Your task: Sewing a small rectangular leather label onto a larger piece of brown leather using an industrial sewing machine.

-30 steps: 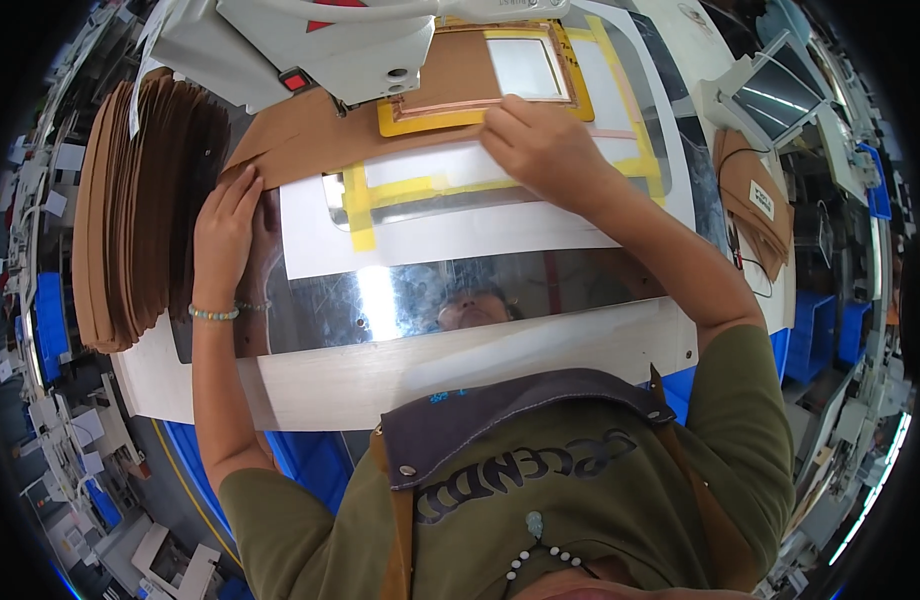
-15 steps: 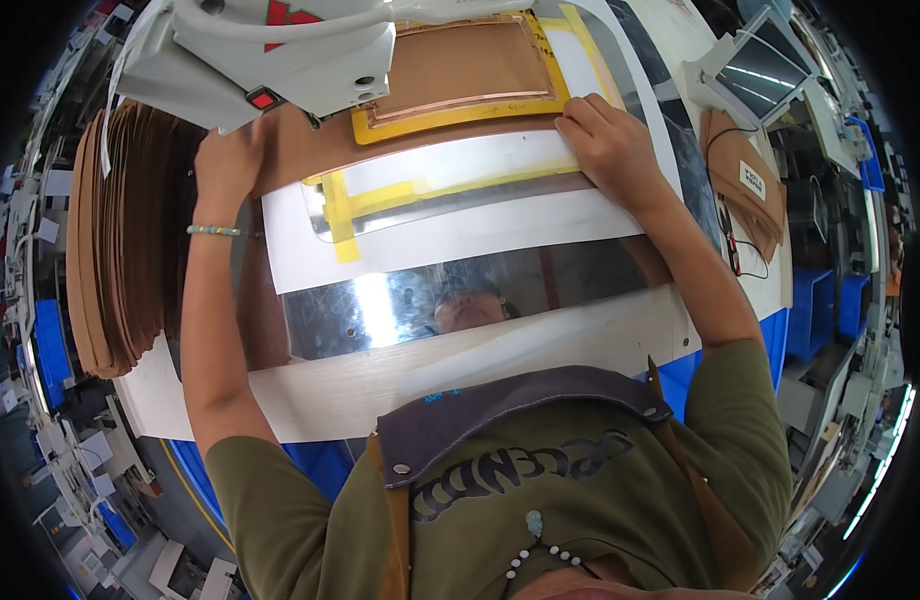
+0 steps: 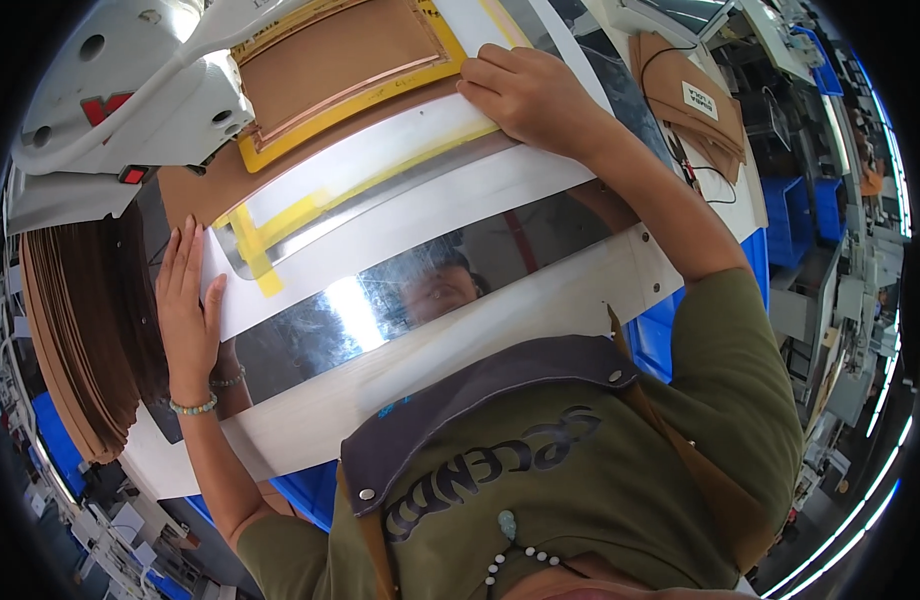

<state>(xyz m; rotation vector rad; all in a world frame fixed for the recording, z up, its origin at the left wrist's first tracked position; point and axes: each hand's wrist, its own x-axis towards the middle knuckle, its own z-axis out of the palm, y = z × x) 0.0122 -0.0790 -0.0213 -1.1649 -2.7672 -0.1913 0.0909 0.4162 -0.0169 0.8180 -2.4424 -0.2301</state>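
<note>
A brown leather-like sheet (image 3: 202, 192) lies under a yellow-rimmed cutting die (image 3: 365, 108), which frames a rectangle of the same brown. My right hand (image 3: 528, 98) is closed, its curled fingertips at the sheet's right end beside the die's near corner. My left hand (image 3: 188, 310) lies open with fingers stretched, touching the sheet's lower left corner. Below the sheet is a white sheet (image 3: 380, 235) with a clear plate on it, edged with yellow tape (image 3: 252, 255). Under these, a shiny metal plate (image 3: 360, 315) reflects light.
A white press head (image 3: 130, 110) with a red switch overhangs the upper left. Brown sheets (image 3: 65, 340) stand stacked at the left. More brown pieces (image 3: 685, 95) with a white label lie at the right, near a cable. Blue bins (image 3: 788, 222) stand beyond.
My left hand has let go of the sheet's left end and now lies flat with fingers extended. My right hand stays at the right end. The whole view has turned and shifted.
</note>
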